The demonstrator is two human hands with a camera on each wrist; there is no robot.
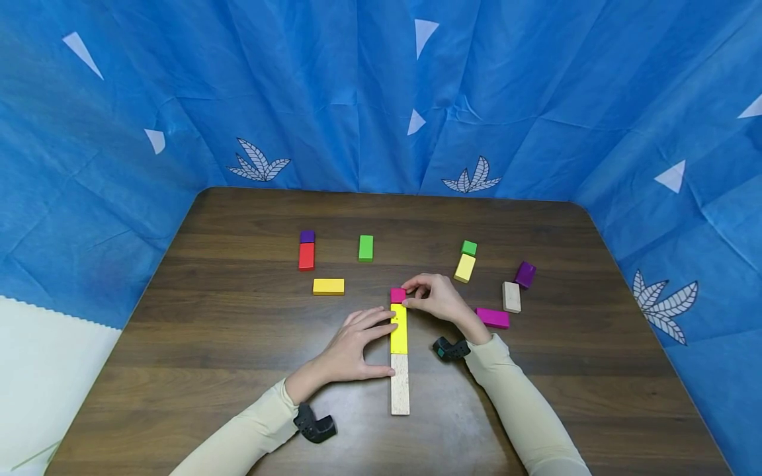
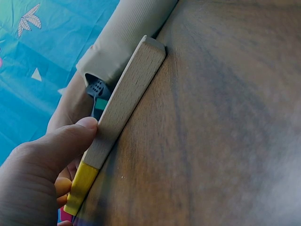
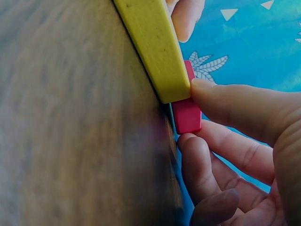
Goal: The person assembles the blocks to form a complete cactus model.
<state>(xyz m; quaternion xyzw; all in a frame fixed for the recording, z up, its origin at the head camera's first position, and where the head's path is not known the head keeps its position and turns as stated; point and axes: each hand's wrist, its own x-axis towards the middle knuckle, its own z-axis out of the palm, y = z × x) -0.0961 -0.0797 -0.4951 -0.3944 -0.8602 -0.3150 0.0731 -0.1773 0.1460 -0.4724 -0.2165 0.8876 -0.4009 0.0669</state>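
- Plain wooden block [image 1: 400,393]: nearest link of a straight row at the table [image 1: 238,317] centre.
- Left hand [image 1: 351,347]: fingers flat, steadying the yellow block [image 1: 399,329].
- Right hand [image 1: 437,297]: pinches the small pink block [image 1: 397,295], seating it at the far end; next calls for squaring, then release.

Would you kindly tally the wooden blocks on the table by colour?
Yellow wooden blocks: 3
Green wooden blocks: 2
Purple wooden blocks: 2
Pink wooden blocks: 2
Natural wooden blocks: 2
Red wooden block: 1
Total: 12
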